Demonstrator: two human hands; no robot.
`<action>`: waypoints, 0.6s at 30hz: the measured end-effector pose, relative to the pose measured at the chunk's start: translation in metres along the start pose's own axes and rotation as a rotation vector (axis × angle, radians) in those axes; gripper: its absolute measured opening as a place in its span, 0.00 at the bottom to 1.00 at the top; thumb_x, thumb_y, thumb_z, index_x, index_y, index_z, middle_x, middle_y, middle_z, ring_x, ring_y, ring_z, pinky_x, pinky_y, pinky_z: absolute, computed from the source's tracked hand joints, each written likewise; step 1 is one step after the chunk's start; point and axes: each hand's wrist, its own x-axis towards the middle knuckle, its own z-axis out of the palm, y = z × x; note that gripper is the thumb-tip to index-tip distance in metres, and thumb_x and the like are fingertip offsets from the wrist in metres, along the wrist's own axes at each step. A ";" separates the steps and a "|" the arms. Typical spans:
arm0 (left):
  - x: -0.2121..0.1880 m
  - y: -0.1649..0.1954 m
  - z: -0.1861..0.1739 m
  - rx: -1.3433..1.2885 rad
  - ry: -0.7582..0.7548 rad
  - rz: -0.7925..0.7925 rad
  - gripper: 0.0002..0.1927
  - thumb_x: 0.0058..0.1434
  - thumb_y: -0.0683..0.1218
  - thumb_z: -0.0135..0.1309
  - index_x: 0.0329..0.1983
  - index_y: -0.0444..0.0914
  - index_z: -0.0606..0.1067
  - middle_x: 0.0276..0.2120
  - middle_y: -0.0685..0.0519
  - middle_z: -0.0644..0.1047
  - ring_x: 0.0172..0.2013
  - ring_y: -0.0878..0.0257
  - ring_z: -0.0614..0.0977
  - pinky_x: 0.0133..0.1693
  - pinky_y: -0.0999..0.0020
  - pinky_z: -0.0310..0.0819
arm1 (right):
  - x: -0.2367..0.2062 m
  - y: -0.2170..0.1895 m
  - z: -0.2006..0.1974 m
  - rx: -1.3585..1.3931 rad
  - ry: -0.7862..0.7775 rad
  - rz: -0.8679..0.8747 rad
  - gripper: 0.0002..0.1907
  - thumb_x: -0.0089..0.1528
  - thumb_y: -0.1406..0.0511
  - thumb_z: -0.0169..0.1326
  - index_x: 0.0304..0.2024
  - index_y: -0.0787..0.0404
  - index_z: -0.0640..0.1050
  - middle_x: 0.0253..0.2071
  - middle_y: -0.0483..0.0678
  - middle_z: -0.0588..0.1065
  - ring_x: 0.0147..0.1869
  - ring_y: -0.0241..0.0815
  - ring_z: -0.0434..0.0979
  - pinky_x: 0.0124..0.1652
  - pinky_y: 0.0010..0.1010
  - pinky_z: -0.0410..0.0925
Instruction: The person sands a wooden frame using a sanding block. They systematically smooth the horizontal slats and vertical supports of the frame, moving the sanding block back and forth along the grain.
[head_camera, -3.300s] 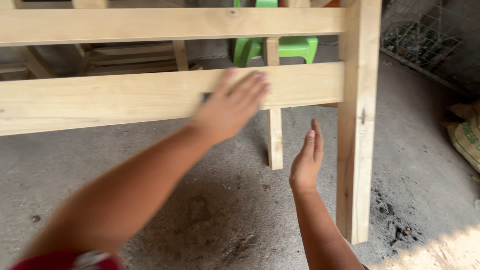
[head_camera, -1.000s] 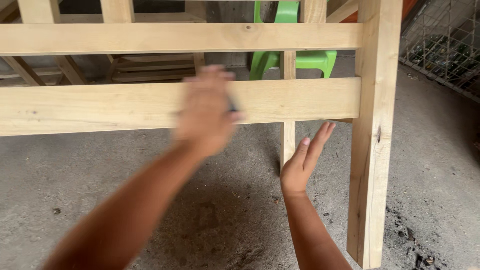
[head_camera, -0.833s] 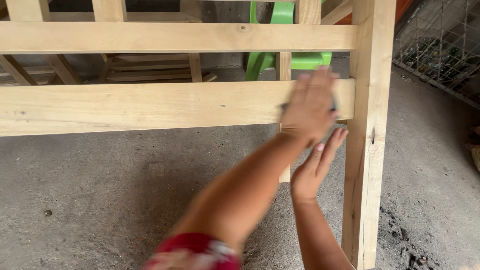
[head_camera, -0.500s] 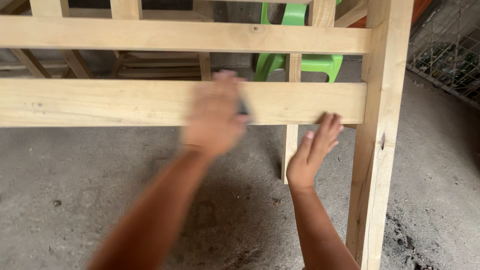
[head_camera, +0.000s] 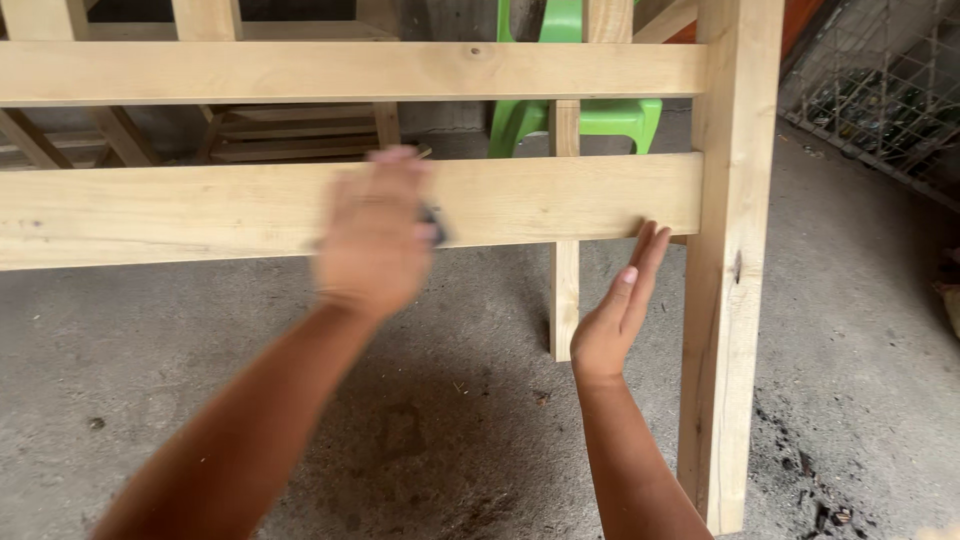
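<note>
Sanding lower rail (head_camera: 200, 210): left hand (head_camera: 375, 240) clenched on dark pad (head_camera: 432, 225), right hand (head_camera: 620, 310) flat, released beneath rail; next stroke needs even pressure.

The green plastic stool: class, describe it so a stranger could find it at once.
Start at the pale wooden frame filling the view, and look through the gap between its two horizontal boards, near the thick right post. There, on the grey concrete floor behind, stands the green plastic stool, the only brightly coloured thing among bare wood.
</note>
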 end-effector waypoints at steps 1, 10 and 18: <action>0.017 0.032 0.009 0.055 0.031 0.136 0.29 0.65 0.49 0.47 0.67 0.29 0.63 0.66 0.39 0.66 0.68 0.52 0.63 0.65 0.51 0.53 | -0.001 -0.003 -0.006 -0.004 0.018 0.005 0.34 0.76 0.53 0.28 0.80 0.58 0.40 0.84 0.55 0.41 0.88 0.55 0.35 0.79 0.48 0.36; 0.069 0.217 0.016 0.103 0.280 0.341 0.35 0.72 0.61 0.36 0.77 0.38 0.56 0.76 0.50 0.56 0.75 0.58 0.53 0.74 0.53 0.40 | -0.011 -0.030 -0.038 -0.114 0.092 0.076 0.33 0.75 0.52 0.27 0.79 0.60 0.47 0.83 0.55 0.42 0.86 0.52 0.35 0.78 0.45 0.37; 0.008 -0.029 -0.076 0.185 -0.001 -0.142 0.36 0.73 0.62 0.33 0.75 0.36 0.50 0.74 0.43 0.52 0.73 0.49 0.51 0.69 0.42 0.35 | -0.015 -0.032 0.015 -0.375 -0.040 0.034 0.33 0.74 0.53 0.26 0.77 0.64 0.51 0.82 0.57 0.41 0.85 0.52 0.29 0.76 0.45 0.25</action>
